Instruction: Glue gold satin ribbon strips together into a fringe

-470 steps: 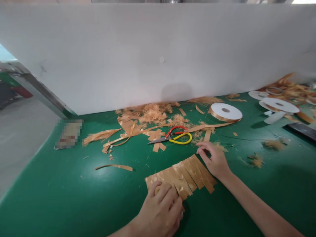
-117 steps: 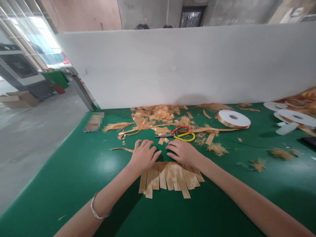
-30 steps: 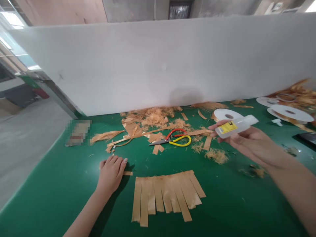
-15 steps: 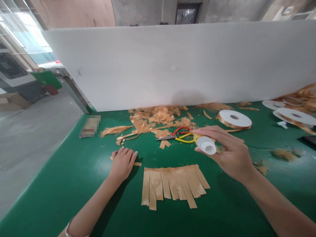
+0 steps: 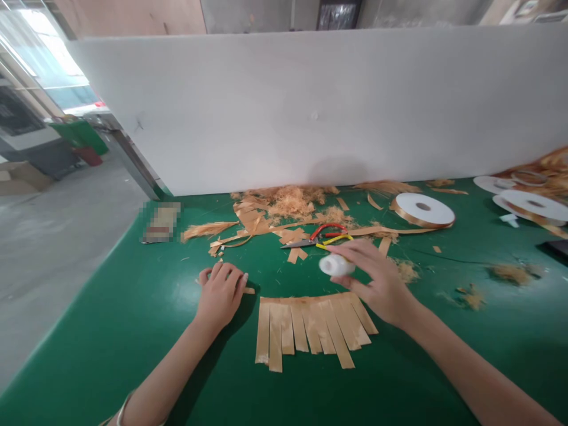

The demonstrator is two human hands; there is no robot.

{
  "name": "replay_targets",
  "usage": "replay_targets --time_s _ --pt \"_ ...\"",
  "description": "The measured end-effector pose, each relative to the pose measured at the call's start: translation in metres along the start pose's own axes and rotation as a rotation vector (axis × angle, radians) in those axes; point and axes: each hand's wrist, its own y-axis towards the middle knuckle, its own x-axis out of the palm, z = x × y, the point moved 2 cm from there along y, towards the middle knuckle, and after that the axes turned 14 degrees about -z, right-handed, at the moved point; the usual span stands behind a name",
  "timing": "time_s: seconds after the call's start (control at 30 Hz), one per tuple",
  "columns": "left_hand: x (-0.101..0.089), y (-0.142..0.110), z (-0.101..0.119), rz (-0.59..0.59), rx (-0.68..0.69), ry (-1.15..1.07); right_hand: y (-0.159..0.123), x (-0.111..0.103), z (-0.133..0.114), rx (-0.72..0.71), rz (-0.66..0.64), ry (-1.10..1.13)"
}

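My right hand [image 5: 377, 281] grips a small white plastic glue bottle [image 5: 336, 265], its nozzle end tipped toward me and to the left. The bottle hangs above the back edge of a row of gold ribbon strips [image 5: 313, 325] that lie side by side like a fringe, joined along the top. My left hand [image 5: 222, 293] rests on the green table with fingers slightly apart, over a short loose ribbon strip [image 5: 249, 290]; the fingertips are partly hidden. Behind the bottle lie scissors [image 5: 315, 239] with one red and one yellow handle, partly covered by my right hand.
A ribbon spool [image 5: 423, 208] stands at the back right, its ribbon trailing left. Fibre scraps [image 5: 288, 202] and ribbon offcuts line the foot of a white partition [image 5: 266, 106]. Further right are more spools [image 5: 535, 204], a white cap [image 5: 509, 219] and a dark flat object [image 5: 554, 248].
My right hand has picked up the glue bottle from the right, brought it left and tipped it over the strips' top edge. My left hand has moved off the strips to the left.
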Motion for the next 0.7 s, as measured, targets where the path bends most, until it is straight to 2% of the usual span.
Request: replay_targets --time_s 0.07,0.13,0.27,0.37,0.47,0.57,0.63,0.7 --pt "-0.007 -0.008 0.01 0.062 0.07 -0.03 -0.008 0.017 0.014 0.168 -0.11 0.136" --pt "-0.012 -0.016 0.021 0.066 0.147 -0.077 -0.015 0.03 0.025 0.3 -0.127 0.284" --pt "-0.012 -0.026 0.037 -0.023 0.305 -0.136 -0.012 0.038 0.03 0.378 -0.082 0.378" --pt "-0.011 -0.027 0.041 -0.058 0.375 -0.118 0.005 0.042 0.016 0.334 -0.141 0.331" --pt "-0.01 -0.028 0.039 -0.03 0.38 -0.099 0.029 0.05 -0.011 0.153 -0.21 0.194" --pt "-0.01 -0.03 0.033 0.017 0.334 -0.09 0.047 0.062 -0.035 -0.013 -0.19 0.075" --pt "-0.009 -0.031 0.029 0.019 0.314 -0.066 0.053 0.076 -0.041 -0.038 -0.25 -0.015" --pt "-0.007 -0.032 0.027 -0.005 0.31 -0.031 0.055 0.09 -0.04 -0.009 -0.388 -0.106"
